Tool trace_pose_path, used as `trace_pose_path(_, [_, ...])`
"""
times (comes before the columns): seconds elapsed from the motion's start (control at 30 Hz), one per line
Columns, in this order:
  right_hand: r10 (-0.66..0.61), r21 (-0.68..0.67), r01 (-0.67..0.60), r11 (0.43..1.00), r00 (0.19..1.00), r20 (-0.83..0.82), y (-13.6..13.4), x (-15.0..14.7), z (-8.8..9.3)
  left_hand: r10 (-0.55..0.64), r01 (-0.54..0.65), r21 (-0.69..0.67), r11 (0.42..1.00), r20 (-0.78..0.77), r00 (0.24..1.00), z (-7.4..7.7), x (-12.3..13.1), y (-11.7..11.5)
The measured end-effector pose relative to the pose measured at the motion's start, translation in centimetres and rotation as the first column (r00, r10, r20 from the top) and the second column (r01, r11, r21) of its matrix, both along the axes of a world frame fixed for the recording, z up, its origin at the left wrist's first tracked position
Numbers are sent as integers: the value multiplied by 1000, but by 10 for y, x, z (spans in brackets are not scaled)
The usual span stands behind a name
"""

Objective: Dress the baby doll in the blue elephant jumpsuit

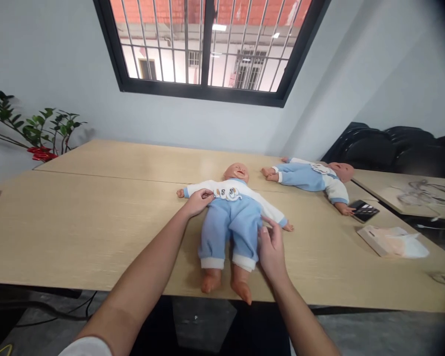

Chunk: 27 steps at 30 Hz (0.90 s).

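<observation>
In the head view, taking the doll (220,222) as the clock's centre and the window (203,91) as twelve, the doll lies face up on the table (96,227), head towards twelve, feet (210,281) at six by the near edge. The left hand (200,201) is at ten o'clock, its fingertips drawn together against the waist, just beside the face patch (228,194); whether they pinch cloth I cannot tell. The right hand (273,244) is at four, fingers curled and thumb raised, against the side of the trousers (246,232); whether it has hold of them is also unclear. The likeliest trouble is at six: with the feet so near the edge, a firm tug that way could drag the doll off the table. A harder pull from one hand than the other could twist the trousers or turn the whole body. At ten, careless fingertips could catch the patch and crease it; at three, the outstretched sleeve (269,208) is close enough to the right hand to snag. The second doll (304,179) at two, and the dark slab (364,211) and tissue pack (378,241) near three, seem too far off to interfere.
</observation>
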State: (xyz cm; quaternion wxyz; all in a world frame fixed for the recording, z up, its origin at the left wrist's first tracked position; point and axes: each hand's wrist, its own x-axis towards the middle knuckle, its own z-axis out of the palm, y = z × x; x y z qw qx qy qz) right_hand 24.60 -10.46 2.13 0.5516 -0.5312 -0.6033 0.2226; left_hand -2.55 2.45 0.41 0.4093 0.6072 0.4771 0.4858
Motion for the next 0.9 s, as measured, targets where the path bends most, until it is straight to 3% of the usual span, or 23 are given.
trace_pose_path(0.07, [-77, 150, 55, 987, 987, 140, 20, -8, 22, -63, 63, 23, 998, 23, 998, -3, -2, 1])
trace_pose_path(0.13, [-31, 219, -24, 975, 969, 246, 50, -22, 49, -109, 107, 32, 994, 45, 993, -4, -4, 2])
trace_pose_path(0.23, [152, 141, -222, 965, 909, 387, 109, -55, 81, -160, 159, 24, 987, 54, 986, -3, -6, 2])
trace_pose_path(0.3, [267, 38, -329, 944, 824, 500, 149, -80, 92, -165, 164, 17, 986, 49, 985, -2, -6, 2])
trace_pose_path(0.33, [327, -46, -368, 929, 752, 573, 168, -93, 94, -150, 149, 17, 989, 49, 987, -2, -6, 2])
trace_pose_path(0.4, [476, -269, -423, 865, 524, 706, 199, -117, 93, -83, 82, 24, 996, 59, 995, -3, -4, 4])
trace_pose_path(0.47, [597, -456, -418, 785, 319, 736, 222, -136, 89, 11, -13, 26, 1000, 82, 997, -6, -1, 7])
trace_pose_path(0.53, [669, -558, -406, 723, 210, 713, 239, -149, 85, 94, -96, 18, 995, 106, 990, -10, 3, 11])
trace_pose_path(0.63, [726, -634, -406, 659, 122, 677, 252, -161, 80, 153, -154, 1, 988, 112, 982, -16, 7, 15])
trace_pose_path(0.77, [762, -685, -410, 603, 39, 647, 257, -163, 75, 136, -136, -7, 991, 81, 987, -20, 7, 17])
trace_pose_path(0.83, [741, -660, -424, 620, 42, 670, 257, -160, 73, 118, -117, -10, 993, 74, 990, -20, 6, 17])
trace_pose_path(0.9, [686, -581, -451, 678, 102, 721, 254, -153, 75, 104, -103, -18, 995, 78, 992, -20, 4, 16])
